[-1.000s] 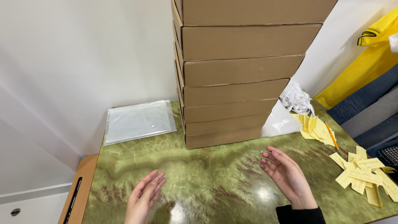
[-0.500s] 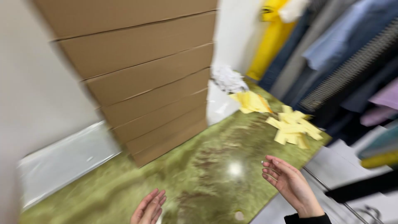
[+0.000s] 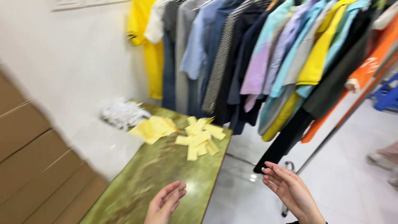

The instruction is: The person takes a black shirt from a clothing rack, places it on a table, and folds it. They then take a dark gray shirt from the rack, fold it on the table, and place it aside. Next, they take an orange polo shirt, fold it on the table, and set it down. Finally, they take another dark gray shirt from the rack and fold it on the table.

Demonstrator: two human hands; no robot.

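My left hand hovers palm-up and open over the near end of a green marbled table, holding nothing. My right hand is open too, fingers spread, past the table's right edge above the white floor. Yellow paper pieces lie scattered at the table's far end, beside a yellow sheet stack and crumpled white plastic. Neither hand touches anything.
Stacked brown cardboard boxes stand at the left on the table. A rack of hanging clothes in several colours fills the back and right, on a slanted metal rail. Someone's feet show at the far right.
The view has swung right from the boxes toward the clothes rack. My right hand has passed beyond the table's edge over the floor. Both hands stay open and empty.
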